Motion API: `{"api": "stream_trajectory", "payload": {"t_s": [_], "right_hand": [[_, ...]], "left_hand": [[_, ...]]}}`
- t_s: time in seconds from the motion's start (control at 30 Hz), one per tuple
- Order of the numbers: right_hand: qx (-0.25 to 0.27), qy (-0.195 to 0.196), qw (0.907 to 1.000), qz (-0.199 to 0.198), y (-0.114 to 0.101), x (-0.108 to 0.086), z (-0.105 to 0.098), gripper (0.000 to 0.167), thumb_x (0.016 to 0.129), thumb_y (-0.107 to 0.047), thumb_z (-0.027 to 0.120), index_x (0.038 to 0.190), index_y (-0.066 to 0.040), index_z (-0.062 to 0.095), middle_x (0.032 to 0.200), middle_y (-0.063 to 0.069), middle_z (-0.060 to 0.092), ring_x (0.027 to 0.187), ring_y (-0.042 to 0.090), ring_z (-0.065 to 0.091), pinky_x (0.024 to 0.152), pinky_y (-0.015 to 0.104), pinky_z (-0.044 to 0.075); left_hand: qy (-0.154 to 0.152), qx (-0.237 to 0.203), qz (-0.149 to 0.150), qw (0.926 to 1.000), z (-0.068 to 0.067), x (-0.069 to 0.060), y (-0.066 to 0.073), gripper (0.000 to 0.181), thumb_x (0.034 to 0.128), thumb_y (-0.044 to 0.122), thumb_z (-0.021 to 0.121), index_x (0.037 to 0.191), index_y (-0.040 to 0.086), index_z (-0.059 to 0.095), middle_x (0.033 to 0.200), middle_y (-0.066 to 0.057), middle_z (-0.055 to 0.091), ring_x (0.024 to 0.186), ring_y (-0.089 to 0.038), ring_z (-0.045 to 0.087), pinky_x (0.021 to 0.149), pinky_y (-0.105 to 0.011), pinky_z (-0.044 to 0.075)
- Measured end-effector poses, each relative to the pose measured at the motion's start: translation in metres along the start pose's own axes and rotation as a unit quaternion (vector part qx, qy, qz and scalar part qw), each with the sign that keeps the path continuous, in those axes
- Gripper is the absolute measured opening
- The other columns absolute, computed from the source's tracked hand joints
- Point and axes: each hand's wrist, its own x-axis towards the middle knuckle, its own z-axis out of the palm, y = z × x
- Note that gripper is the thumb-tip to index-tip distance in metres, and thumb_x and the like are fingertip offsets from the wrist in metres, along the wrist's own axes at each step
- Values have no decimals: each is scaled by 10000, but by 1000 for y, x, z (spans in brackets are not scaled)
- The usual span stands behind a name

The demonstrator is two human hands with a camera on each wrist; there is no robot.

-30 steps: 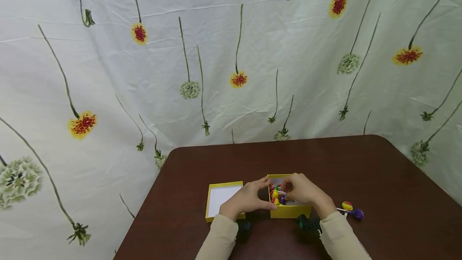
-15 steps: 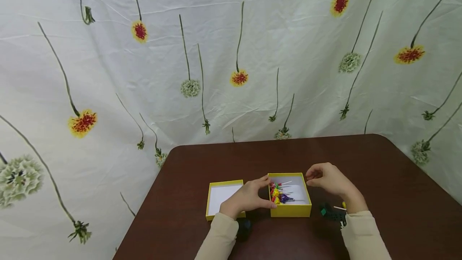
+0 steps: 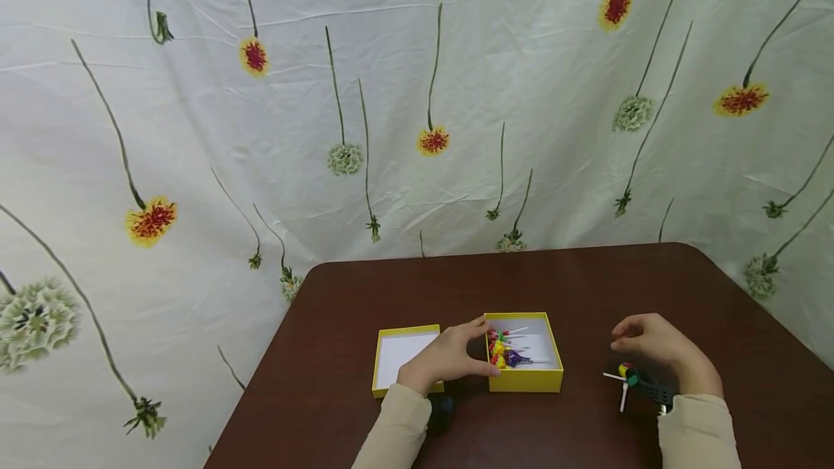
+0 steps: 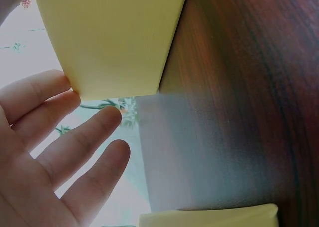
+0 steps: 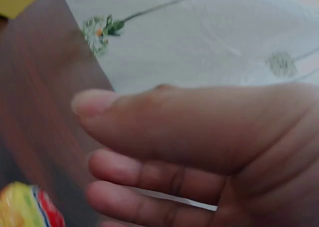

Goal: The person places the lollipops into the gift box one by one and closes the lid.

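Note:
A yellow box (image 3: 525,380) with a white inside holds several wrapped lollipops (image 3: 498,349), heads at its left wall and sticks to the right. My left hand (image 3: 446,360) holds that box at its left end, thumb at the near corner and fingertips at the far corner. In the left wrist view, two fingertips touch the box (image 4: 109,43) and the other two stand apart from it. My right hand (image 3: 664,346), holding nothing, hovers with loosely bent fingers above loose lollipops (image 3: 624,370); its wrist device partly hides them. A yellow-and-red lollipop (image 5: 25,207) shows below the right fingers.
The yellow box lid (image 3: 407,352), white inside up, lies left of the box. Everything sits on a dark brown table (image 3: 391,288), with a flowered cloth (image 3: 417,93) hanging behind it.
My right hand has come out of the box and moved right, over the loose lollipops. More lollipops show in the box now that the hand is away. My left hand stays put.

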Motion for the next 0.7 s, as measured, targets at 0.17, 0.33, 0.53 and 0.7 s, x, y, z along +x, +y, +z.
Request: {"api": "stream_trajectory", "payload": {"t_s": [0.17,0.33,0.53,0.7], "right_hand": [[592,-663,9960,75,16,-4,-4,276,943,-97,665,1053,153,622,897,62,690,808,165,652,708,319,563],[774,-1130,9906,-47,26,-7,-5,236,935,-95,663,993,131,632,827,31,677,747,125,618,658,302,534],[517,-1079,9928,24,26,-6,-2,212,904,-100,703,929,106,658,771,1,668,702,118,582,607,301,473],[369,-861,9954,175,24,-6,2,159,895,-71,708,891,85,676,759,-1,657,716,156,586,638,349,491]], "left_hand": [[-27,14,1,10000,0,0,1,823,838,457,794,1531,190,440,1635,4,331,1496,-273,348,1164,-471,392],[-28,18,49,10000,-2,1,2,818,844,459,788,1531,183,441,1636,-4,329,1494,-280,350,1160,-475,396],[-25,25,13,10000,-2,1,2,818,840,460,791,1531,195,442,1636,4,330,1494,-277,349,1161,-477,394],[-47,3,-15,10000,0,0,1,817,842,460,790,1529,188,442,1637,15,326,1497,-278,343,1164,-479,389]]}}
